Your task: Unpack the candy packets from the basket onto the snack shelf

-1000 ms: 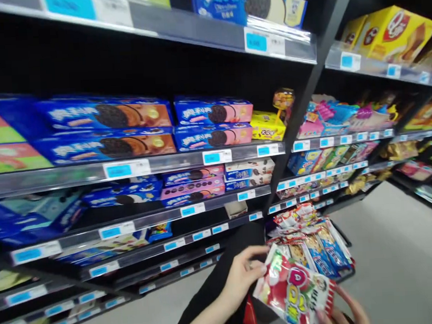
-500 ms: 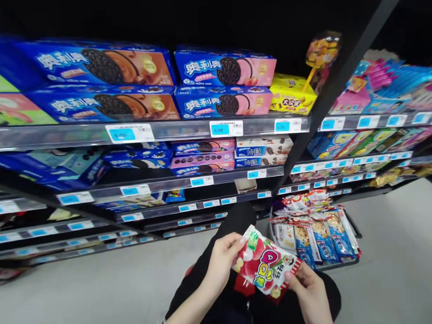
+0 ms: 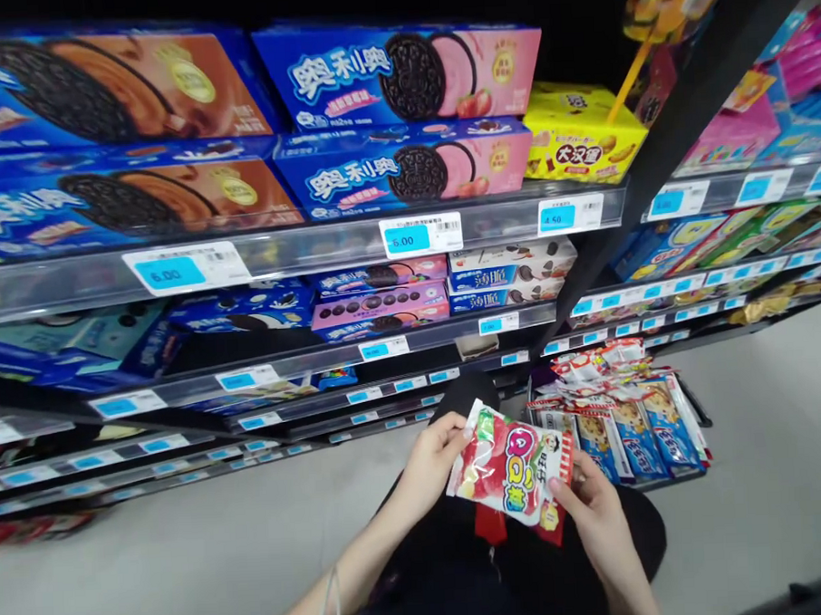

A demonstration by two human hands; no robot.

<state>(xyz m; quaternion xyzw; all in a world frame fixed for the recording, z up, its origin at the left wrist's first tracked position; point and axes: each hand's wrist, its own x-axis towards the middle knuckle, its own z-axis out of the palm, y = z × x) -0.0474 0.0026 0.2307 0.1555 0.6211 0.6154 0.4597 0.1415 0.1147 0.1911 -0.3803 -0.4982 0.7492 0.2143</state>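
Observation:
Over my lap I see a red and white bag of gummy candy [image 3: 516, 461] held between both hands, its printed front facing up. My left hand [image 3: 439, 451] pinches the bag's upper left corner between thumb and fingers. At the opposite end, my right hand [image 3: 592, 494] grips the red-striped edge, thumb on top and fingers behind. Red material shows beneath the bag, partly hidden by it. Just right of my knee stands a tray [image 3: 676, 479] filled with blue snack packs [image 3: 637, 438] and red-and-white packets [image 3: 600, 367].
Shelves stand in front, with blue cookie boxes [image 3: 404, 167] on the top one and a yellow box [image 3: 580, 137] beside them. A toy-like lollipop container [image 3: 673, 1] sticks up there. A black post [image 3: 697, 86] divides the shelving. Grey floor [image 3: 190, 553] lies to the left.
The view has moved closer to the shelves, which look larger. The candy bag has turned slightly and sits a bit further right in view; both hands keep hold of it.

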